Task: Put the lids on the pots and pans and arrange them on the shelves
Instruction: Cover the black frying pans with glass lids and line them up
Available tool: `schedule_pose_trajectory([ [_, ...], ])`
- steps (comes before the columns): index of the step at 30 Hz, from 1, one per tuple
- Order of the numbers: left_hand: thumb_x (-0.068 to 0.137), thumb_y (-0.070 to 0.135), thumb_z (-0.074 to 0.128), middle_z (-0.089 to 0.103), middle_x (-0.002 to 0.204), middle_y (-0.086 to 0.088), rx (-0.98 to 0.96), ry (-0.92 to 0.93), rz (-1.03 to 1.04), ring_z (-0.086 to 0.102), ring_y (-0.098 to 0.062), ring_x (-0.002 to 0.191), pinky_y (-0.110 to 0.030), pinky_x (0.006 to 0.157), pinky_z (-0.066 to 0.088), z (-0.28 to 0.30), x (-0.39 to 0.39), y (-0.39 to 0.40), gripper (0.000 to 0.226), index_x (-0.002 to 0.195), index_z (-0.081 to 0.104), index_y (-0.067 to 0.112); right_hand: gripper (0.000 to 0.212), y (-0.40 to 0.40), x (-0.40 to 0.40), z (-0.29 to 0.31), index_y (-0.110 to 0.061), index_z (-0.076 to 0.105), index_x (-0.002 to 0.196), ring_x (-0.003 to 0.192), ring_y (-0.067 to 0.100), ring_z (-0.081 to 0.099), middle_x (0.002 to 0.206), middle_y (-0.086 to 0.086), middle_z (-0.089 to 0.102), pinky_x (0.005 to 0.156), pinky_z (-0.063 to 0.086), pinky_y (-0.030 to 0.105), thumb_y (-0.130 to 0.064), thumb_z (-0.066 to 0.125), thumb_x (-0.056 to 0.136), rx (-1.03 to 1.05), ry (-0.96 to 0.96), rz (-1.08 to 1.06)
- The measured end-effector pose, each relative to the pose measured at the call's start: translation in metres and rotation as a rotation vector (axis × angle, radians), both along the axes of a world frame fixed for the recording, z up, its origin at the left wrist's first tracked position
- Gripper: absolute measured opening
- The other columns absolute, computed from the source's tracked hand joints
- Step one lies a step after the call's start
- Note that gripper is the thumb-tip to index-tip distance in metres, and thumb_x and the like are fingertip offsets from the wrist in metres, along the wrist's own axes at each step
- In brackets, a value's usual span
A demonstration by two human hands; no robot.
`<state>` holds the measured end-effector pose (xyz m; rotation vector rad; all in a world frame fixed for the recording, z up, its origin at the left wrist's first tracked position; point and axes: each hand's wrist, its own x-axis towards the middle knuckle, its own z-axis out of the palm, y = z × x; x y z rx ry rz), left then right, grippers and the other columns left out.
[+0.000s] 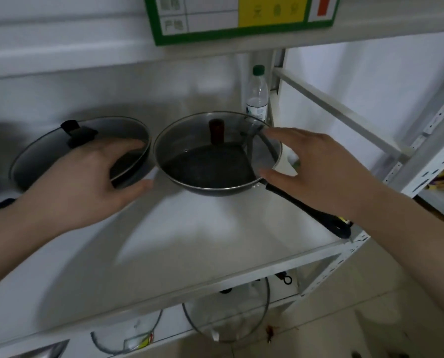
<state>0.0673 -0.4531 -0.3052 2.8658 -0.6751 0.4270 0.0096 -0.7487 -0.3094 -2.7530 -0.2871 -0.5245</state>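
Two dark pans stand side by side on a white shelf (189, 241). The left pan (32, 174) wears a glass lid (42, 153) with a black knob (78, 133). My left hand (81, 182) grips this pan's right edge, thumb on the lid and fingers under the rim. The right pan (215, 191) has a long black handle (306, 205) pointing toward me and a glass lid (189, 135) with a brown knob (217, 131). My right hand (319, 171) is at that lid's right rim with fingers spread, index over the glass and thumb by the handle's root.
A clear plastic bottle (257, 95) with a green cap stands behind the right pan by the shelf post. Two loose glass lids, one large (226, 313) and one smaller (125, 342), lie on the shelf below. A green-framed sign (241, 16) hangs above.
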Motion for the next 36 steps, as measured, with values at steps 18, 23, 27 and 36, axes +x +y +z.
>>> schedule_pose_trajectory([
  [18,0.066,0.069,0.037,0.057,0.131,0.007,-0.072,-0.032,-0.037,0.051,-0.011,0.121,-0.018,0.097,0.033,-0.065,-0.043,0.027,0.08,0.134,0.047,0.028,0.066,0.059,-0.036,-0.051,-0.035,0.032,0.142,0.125,0.005,0.043,0.144,-0.014,0.043,0.092,0.027,0.013,-0.053,0.055,0.083,-0.07,0.015,-0.003],
  [23,0.066,0.073,0.036,0.055,0.135,0.009,-0.06,-0.113,0.029,0.051,-0.012,0.123,-0.02,0.095,0.035,-0.109,-0.062,0.039,0.081,0.135,0.045,0.031,0.07,0.067,-0.049,-0.089,-0.041,0.026,0.142,0.131,0.002,0.035,0.146,-0.019,0.037,0.096,0.02,0.013,-0.059,0.05,0.08,-0.077,-0.014,0.029],
  [27,0.064,0.076,0.034,0.056,0.133,0.009,-0.079,-0.151,0.052,0.052,-0.014,0.123,-0.029,0.099,0.04,-0.137,-0.069,0.05,0.083,0.133,0.045,0.033,0.071,0.075,-0.055,-0.114,-0.041,0.027,0.142,0.13,0.0,0.036,0.144,-0.021,0.039,0.098,0.022,0.015,-0.06,0.05,0.078,-0.104,-0.078,0.056],
  [36,0.065,0.084,0.035,0.059,0.119,0.019,-0.188,-0.364,0.081,0.059,-0.013,0.111,-0.029,0.088,0.042,-0.206,-0.106,0.082,0.074,0.124,0.048,0.041,0.074,0.078,-0.079,-0.188,-0.042,0.035,0.138,0.111,-0.013,0.027,0.118,-0.033,0.032,0.094,0.027,0.016,-0.075,0.044,0.072,-0.12,-0.283,0.114],
])
